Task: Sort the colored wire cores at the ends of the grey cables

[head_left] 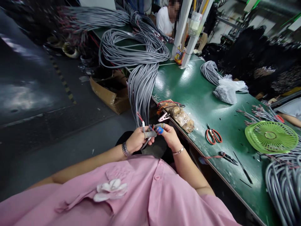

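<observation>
My left hand (137, 140) is closed around a grey cable (150, 134) in front of my lap. Beside it rises a cable end with a white sleeve (143, 124) and bare red wires (139, 116). My right hand (171, 137) pinches a second piece of grey cable, and a blue covering (160, 130) shows on one fingertip. Short coloured wires (150, 127) stick up between the two hands; their exact joins are too small to make out. Just past my right fingers is a pale pink clip (164, 117) at a wooden block (181, 116) on the table edge.
Bundled grey cables (144, 88) hang over the green table (174, 83). On it lie red-handled scissors (213, 136), dark snips (228, 158), a thin black tool (244, 169), a green basket (271, 136) and a plastic bag (229, 91). A cardboard box (105, 92) stands left. A person (164, 20) sits beyond.
</observation>
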